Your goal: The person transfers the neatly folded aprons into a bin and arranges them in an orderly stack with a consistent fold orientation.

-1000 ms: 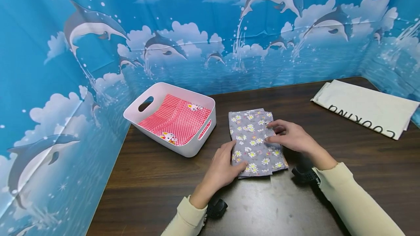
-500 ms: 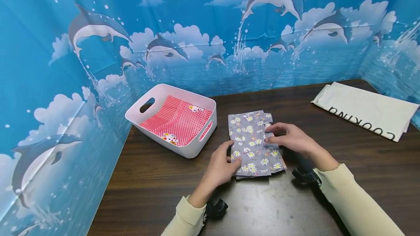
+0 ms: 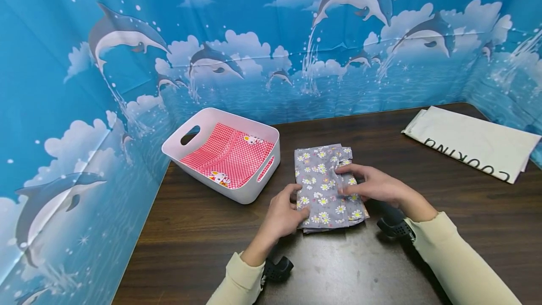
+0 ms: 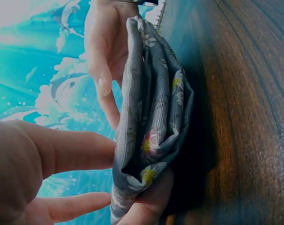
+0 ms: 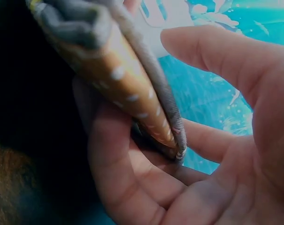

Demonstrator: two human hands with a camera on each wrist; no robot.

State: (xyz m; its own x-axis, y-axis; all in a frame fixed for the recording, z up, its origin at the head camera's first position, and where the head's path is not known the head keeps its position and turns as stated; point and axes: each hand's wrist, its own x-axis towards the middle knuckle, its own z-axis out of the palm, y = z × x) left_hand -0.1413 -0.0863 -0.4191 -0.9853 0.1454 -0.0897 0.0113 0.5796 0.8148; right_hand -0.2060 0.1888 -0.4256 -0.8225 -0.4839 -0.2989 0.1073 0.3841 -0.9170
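A folded grey floral cloth with a daisy print lies on the table in front of me, several layers thick. My left hand grips its left edge; in the left wrist view, one fingertip is under the layers and others touch the top. At the right edge, my right hand holds the cloth with fingers above and beneath. An orange strip with white marks shows between the layers in the right wrist view, where the thumb stands apart from the fabric.
To the left stands a white basket with a folded red checkered cloth inside. A folded cream cloth with dark lettering lies at the back right. A blue dolphin curtain borders the wooden table.
My right hand has shifted slightly left and its fingers reach further over the top of the floral cloth. The left hand has moved slightly left along with the cloth's edge.
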